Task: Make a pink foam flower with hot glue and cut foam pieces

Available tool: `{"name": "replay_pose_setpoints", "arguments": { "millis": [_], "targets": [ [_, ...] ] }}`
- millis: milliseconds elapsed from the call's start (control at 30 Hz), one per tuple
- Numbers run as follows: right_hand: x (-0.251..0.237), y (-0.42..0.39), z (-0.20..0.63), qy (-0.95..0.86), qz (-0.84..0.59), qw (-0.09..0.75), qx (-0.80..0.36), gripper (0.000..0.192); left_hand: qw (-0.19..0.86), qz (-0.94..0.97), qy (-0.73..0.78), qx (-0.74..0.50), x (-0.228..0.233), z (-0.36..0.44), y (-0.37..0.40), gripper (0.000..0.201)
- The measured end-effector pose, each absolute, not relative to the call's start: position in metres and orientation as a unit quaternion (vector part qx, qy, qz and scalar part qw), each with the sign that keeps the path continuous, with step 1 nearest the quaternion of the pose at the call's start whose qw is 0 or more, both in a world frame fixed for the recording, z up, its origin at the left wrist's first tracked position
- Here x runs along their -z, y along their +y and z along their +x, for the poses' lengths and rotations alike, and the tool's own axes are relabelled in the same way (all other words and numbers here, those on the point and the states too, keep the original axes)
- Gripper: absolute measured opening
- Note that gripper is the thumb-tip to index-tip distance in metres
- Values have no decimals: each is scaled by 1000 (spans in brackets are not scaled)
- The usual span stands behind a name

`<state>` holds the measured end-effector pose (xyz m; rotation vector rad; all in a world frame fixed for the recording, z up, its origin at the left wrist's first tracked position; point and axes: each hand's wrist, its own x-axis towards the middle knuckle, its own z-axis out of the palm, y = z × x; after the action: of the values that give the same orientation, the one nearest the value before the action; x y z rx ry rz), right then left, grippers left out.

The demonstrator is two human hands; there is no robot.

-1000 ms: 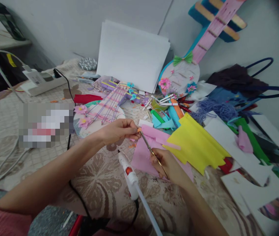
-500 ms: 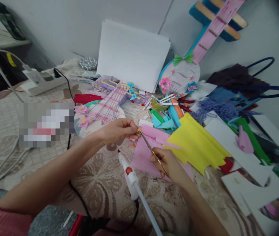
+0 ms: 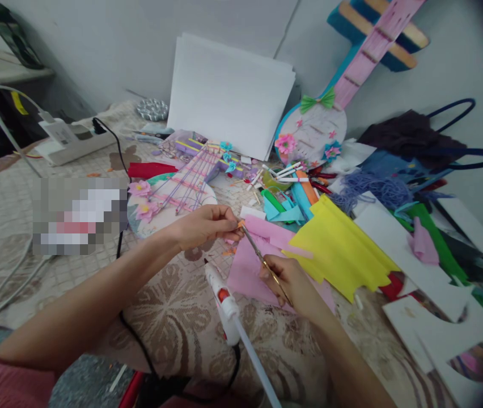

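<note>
Between the fingertips of my left hand (image 3: 214,225) is pinched a small piece of orange paper (image 3: 240,225). My right hand (image 3: 286,282) is wrapped round a pair of scissors (image 3: 262,259), whose blade tips meet the orange piece. Below the scissors lies a sheet of pink paper (image 3: 245,275), partly covered by my right hand. A white glue gun (image 3: 221,294) with a long glue stick rests just left of it, tip pointing away from me. Small orange scraps lie on the cloth below my left fingertips.
A flower-trimmed, string-covered craft instrument (image 3: 177,198) lies behind my left hand. Yellow paper (image 3: 335,249), white card cutouts (image 3: 432,323) and blue yarn (image 3: 373,190) crowd the right. A decorated toy guitar (image 3: 312,130) leans on the wall. A black cord (image 3: 139,343) runs along the left.
</note>
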<state>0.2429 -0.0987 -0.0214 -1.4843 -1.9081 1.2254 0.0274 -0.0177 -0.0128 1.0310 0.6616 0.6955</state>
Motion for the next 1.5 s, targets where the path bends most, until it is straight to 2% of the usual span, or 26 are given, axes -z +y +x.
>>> {"name": "replay_pose_setpoints", "arguments": {
  "millis": [367,1167,1500],
  "targets": [
    [18,-101,243,-704,-525,206,-431,34,764,471,305,-319,13,28,-18,17],
    [19,-99,244,-716,-532,191,-410,40,758,483,305,-315,14,28,-18,16],
    [17,-99,242,-701,-536,193,-429,35,756,479,310,-320,14,28,-18,14]
  ]
}}
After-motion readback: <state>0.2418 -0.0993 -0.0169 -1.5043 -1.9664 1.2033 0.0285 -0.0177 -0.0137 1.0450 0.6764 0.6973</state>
